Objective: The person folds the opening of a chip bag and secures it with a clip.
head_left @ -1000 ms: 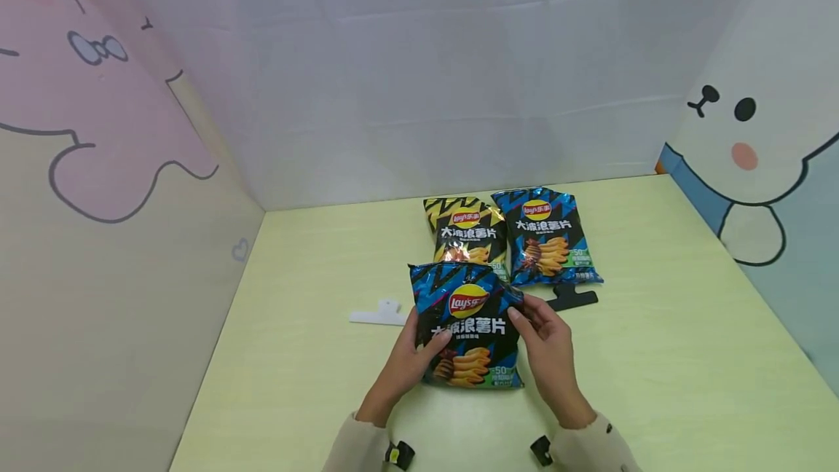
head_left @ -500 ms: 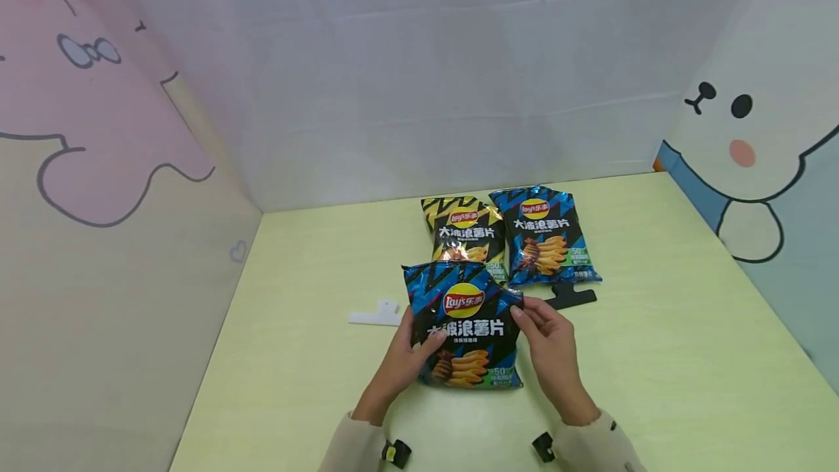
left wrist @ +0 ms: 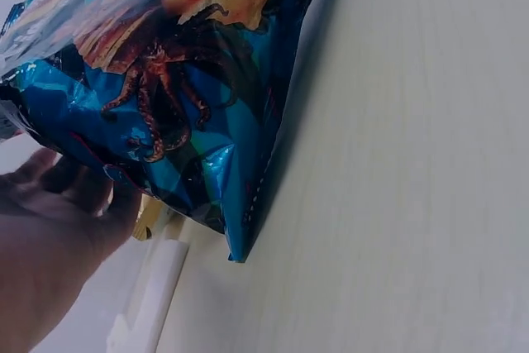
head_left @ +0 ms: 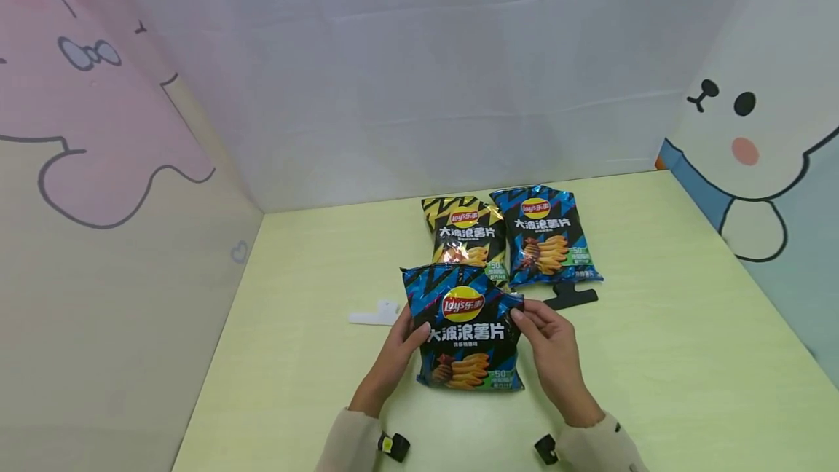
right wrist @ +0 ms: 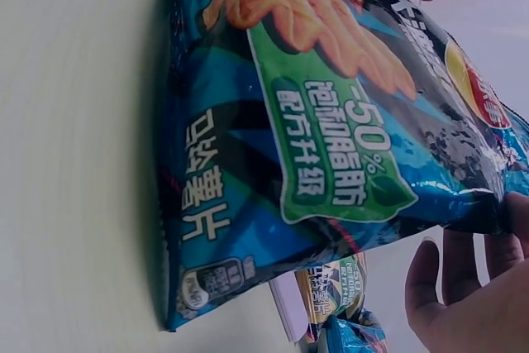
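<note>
A blue and black chip bag (head_left: 468, 355) is held up between both hands near the table's front. The left hand (head_left: 388, 363) grips its left side, thumb on the front face; in the left wrist view that hand (left wrist: 58, 229) has its fingers behind the bag (left wrist: 190, 113). At the upper right edge, the right hand (head_left: 554, 355) pinches the bag between thumb and fingers. In the right wrist view, the right hand (right wrist: 479, 287) is at the edge of the bag (right wrist: 331, 121), some fingers curled beside it.
Behind the held bag lie a yellow and black bag (head_left: 467, 231) and another blue bag (head_left: 545, 239) on the pale table (head_left: 295, 370). A white clip (head_left: 373, 316) lies to the left and a black clip (head_left: 572, 298) to the right. A wall (head_left: 419, 93) rises behind.
The left hand has shifted slightly left and its thumb has slid toward the bag's left edge. The bag's top left corner has moved a little left. The right hand keeps its pinch.
</note>
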Demonstrator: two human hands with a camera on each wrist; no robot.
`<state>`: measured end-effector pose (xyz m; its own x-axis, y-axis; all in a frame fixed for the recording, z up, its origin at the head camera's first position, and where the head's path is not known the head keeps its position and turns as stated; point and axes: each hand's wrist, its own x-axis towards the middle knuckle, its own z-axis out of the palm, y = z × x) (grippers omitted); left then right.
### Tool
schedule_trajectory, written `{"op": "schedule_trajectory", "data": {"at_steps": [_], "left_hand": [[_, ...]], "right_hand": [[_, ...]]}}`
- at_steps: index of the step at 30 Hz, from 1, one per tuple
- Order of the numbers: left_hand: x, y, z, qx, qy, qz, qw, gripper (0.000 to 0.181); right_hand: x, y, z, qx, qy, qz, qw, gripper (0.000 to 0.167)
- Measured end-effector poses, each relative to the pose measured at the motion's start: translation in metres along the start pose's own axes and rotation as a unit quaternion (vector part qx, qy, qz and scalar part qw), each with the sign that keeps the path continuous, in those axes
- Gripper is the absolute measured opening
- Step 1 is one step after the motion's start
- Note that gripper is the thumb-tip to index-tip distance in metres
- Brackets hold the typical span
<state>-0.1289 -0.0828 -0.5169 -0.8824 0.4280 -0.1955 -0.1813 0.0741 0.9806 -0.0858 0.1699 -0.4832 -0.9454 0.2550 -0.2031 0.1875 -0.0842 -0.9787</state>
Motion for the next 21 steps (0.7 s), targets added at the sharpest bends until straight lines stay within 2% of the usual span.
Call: {"op": "schedule_trajectory", "data": {"at_steps": [3,6,9,11,13,15,17,21], "left_hand": [[0.001,0.001,0.000,-0.009,-0.018,0.003,0.9998,0.071],[0.003,0.004,-0.004,-0.005,-0.020,0.006,0.9998,0.073],[0.009,0.020,-0.013,0.007,-0.009,0.048,0.9988,0.068],[0.015,0.039,-0.019,0.037,0.006,0.100,0.9942,0.064],[0.021,0.060,-0.024,0.087,0.015,0.156,0.9837,0.062],[0.024,0.082,-0.027,0.159,0.021,0.190,0.9686,0.064],[0.027,0.102,-0.025,0.229,0.012,0.210,0.9505,0.070],[0.032,0.132,-0.017,0.328,-0.022,0.221,0.9181,0.078]], "right_hand": [[-0.001,0.000,0.000,-0.002,-0.005,0.000,1.0000,0.027],[-0.001,0.000,-0.001,-0.001,-0.010,-0.002,0.9999,0.027],[-0.001,-0.001,-0.002,-0.001,-0.015,-0.006,0.9999,0.027],[-0.002,-0.001,-0.002,-0.002,-0.017,-0.007,0.9998,0.027],[-0.003,-0.001,-0.002,0.000,-0.016,-0.007,0.9998,0.026],[-0.003,-0.001,-0.002,0.002,-0.015,-0.006,0.9999,0.025],[-0.004,-0.002,-0.002,0.002,-0.016,-0.004,0.9999,0.025],[-0.005,-0.002,-0.003,-0.002,-0.016,0.002,0.9999,0.026]]}}
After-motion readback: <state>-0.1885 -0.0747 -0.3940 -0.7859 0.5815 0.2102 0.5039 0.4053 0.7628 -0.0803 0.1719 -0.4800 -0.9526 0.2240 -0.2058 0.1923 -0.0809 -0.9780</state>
